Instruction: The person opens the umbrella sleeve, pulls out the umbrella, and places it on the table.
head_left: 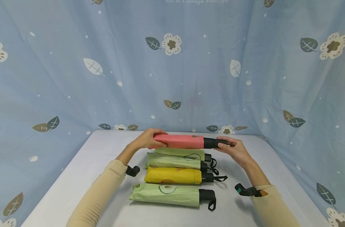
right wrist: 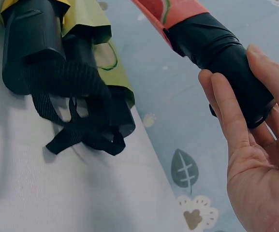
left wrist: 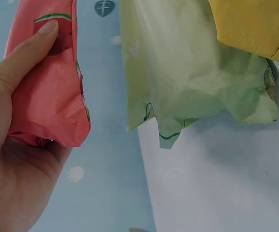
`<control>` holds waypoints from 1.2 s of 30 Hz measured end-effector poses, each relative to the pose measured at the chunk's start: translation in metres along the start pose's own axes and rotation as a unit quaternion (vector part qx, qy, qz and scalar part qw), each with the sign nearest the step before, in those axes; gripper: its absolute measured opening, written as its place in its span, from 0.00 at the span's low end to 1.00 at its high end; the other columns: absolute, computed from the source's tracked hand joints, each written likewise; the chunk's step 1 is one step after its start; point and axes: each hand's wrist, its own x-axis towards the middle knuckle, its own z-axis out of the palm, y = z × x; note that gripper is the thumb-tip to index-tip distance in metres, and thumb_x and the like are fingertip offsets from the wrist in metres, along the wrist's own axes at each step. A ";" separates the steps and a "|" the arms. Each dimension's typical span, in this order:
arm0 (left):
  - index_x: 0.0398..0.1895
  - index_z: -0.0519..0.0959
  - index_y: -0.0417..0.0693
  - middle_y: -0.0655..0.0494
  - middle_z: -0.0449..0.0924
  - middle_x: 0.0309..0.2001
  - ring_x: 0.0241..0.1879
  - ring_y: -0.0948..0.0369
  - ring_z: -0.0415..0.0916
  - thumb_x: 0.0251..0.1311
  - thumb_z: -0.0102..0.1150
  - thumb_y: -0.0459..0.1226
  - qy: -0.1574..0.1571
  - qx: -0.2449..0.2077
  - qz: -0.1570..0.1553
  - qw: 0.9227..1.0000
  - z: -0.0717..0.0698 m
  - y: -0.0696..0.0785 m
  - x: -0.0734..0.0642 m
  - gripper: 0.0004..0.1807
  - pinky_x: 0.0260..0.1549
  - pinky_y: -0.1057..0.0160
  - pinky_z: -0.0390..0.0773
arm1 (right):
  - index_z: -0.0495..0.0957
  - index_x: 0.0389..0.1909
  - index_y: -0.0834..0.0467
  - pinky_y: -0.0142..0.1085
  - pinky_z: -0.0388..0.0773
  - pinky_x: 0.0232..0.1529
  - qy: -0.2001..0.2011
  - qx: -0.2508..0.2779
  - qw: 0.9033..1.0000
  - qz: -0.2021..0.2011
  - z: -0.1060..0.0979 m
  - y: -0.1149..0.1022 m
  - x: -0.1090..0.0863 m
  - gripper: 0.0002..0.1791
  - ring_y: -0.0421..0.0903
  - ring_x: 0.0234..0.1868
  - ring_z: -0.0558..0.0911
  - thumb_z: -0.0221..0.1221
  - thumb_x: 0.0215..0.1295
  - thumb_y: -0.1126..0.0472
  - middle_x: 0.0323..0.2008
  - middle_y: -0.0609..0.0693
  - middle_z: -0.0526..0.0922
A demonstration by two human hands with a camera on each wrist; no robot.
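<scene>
Both hands hold a folded umbrella in a pink watermelon-print sleeve (head_left: 183,142) level at the far side of the table, over the row. My left hand (head_left: 149,138) grips its sleeved end, thumb flat along the pink fabric in the left wrist view. Thumb and fingers of my right hand (head_left: 234,148) hold its black handle (right wrist: 226,53) at the other end. Nearest below lies a light green umbrella (head_left: 179,154), partly hidden by the pink one. Beside it are another light green umbrella (head_left: 173,161) and a yellow one (head_left: 173,175).
Closer to the front lies a light green umbrella with an avocado print (head_left: 166,195). Black wrist straps hang from the handles on the right. The white table (head_left: 110,142) ends at a blue patterned curtain (head_left: 200,78) behind and at the sides.
</scene>
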 end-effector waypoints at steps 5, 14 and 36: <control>0.58 0.79 0.56 0.55 0.82 0.52 0.43 0.60 0.78 0.49 0.76 0.48 0.005 -0.007 -0.011 1.000 -0.002 -0.003 -0.001 0.30 0.43 0.60 0.78 | 0.70 0.65 0.67 0.39 0.79 0.53 -0.001 0.018 1.000 -0.007 -0.008 0.000 -0.005 0.28 0.45 0.50 0.85 0.62 0.66 0.66 0.50 0.58 0.68; 0.58 0.79 0.55 0.53 0.82 0.52 0.44 0.59 0.78 0.50 0.75 0.47 0.006 -0.011 -0.018 1.000 -0.006 -0.005 -0.003 0.30 0.43 0.59 0.78 | 0.68 0.66 0.68 0.40 0.79 0.53 0.016 0.024 1.000 -0.009 -0.018 -0.003 -0.011 0.28 0.44 0.51 0.85 0.61 0.67 0.66 0.44 0.56 0.69; 0.56 0.80 0.53 0.52 0.82 0.50 0.43 0.58 0.78 0.53 0.73 0.45 0.016 -0.008 -0.028 0.999 -0.008 -0.019 -0.005 0.26 0.43 0.58 0.77 | 0.75 0.62 0.63 0.42 0.78 0.52 0.024 0.060 0.997 -0.029 -0.057 0.002 -0.036 0.21 0.45 0.50 0.86 0.56 0.69 0.72 0.34 0.50 0.65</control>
